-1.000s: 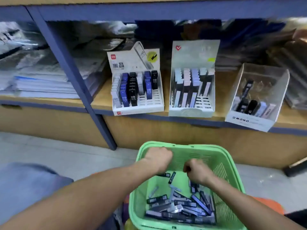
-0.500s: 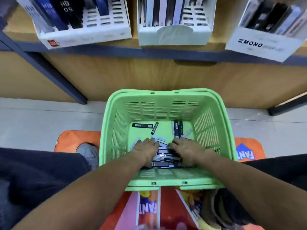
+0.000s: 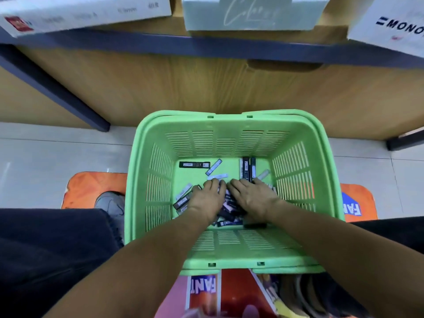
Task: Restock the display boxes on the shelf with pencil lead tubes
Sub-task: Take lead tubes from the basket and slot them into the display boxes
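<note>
Reaching into the green basket (image 3: 231,125), I have my left hand (image 3: 207,198) and right hand (image 3: 250,198) side by side, palms down on the heap of pencil lead tubes (image 3: 229,210) at its bottom. Whether either hand grips a tube I cannot tell. Display boxes (image 3: 250,17) sit on the shelf (image 3: 160,42) above.
</note>
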A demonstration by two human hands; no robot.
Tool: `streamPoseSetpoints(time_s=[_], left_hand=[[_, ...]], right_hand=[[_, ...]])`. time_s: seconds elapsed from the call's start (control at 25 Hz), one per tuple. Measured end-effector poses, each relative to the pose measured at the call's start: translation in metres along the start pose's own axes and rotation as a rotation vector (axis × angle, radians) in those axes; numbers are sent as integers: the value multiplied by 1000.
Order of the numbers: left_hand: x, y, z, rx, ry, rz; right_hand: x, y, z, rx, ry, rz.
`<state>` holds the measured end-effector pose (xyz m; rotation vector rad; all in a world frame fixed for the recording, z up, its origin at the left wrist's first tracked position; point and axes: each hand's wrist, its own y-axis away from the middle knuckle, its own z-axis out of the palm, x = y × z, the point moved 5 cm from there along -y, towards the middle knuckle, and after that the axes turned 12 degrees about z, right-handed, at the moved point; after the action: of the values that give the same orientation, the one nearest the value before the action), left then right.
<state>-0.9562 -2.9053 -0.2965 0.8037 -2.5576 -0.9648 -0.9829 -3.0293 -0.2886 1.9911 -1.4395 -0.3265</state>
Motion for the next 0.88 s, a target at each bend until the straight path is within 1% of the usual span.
streamPoseSetpoints(time_s=[0.12, 0.2, 0.28, 0.36, 0.44, 0.52, 0.64, 0.72, 0.8, 0.88], left_hand=[[-17, -5, -16, 128, 60, -51], [-24, -3, -19, 133, 162, -57], [-30, 5, -16, 119, 206, -116], [-35, 13, -8, 52, 211, -185], [-37, 20, 3, -45, 182, -227], [-35, 24, 15, -124, 174, -248], [-33, 23, 27, -177, 190, -247], [-34, 19, 29, -186, 220, -218], [-35, 17, 30, -163, 235, -207], [-37, 21, 31, -150, 256, -215]], right_hand=[[16, -8, -9, 15, -188, 101], [24, -6, -18, 53, -292, 144], [34, 0, -23, 99, -340, 232], [43, 8, -19, 44, -324, 374], [42, 15, -9, -82, -280, 486], [36, 17, 4, -182, -294, 554], [24, 19, 16, -305, -330, 585], [16, 17, 23, -319, -303, 587], [13, 14, 27, -294, -267, 584], [15, 13, 27, -300, -312, 603]])
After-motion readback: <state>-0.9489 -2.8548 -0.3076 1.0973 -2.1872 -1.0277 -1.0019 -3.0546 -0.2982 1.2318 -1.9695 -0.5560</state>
